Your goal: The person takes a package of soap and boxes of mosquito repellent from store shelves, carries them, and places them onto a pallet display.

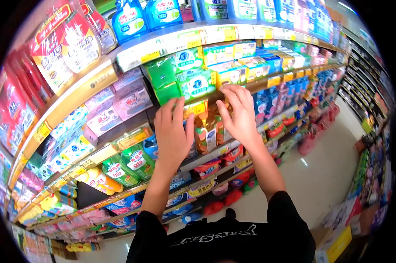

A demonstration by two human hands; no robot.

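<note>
- Store aisle floor [327,171] to your right, long shelf unit [95,83] ahead and left. How's it stocked?
- Tiered. Blue bottles [130,22] up top, faces outward, probably so you can read labels from the aisle.
- Green boxes [198,85]?
- Right in front of you, one level below the blue bottles, stacked at the shelf front. Yellow boxes [230,73] just beside, on the right. Stacking likely saves width; flat sides should sit steady.
- Your hands?
- Left hand [170,131]: at the bottom edge of the green boxes, fingers slightly spread, a bit bent. Right hand [241,115]: just below the yellow boxes, fingers loosely curled, thumb apart. No grip visible on either. Contact: can't tell at your fingertips.
- Why that spacing?
- Your hands sit either side of the price tag [195,108]; that seems to leave it and the green fronts in your view.
</note>
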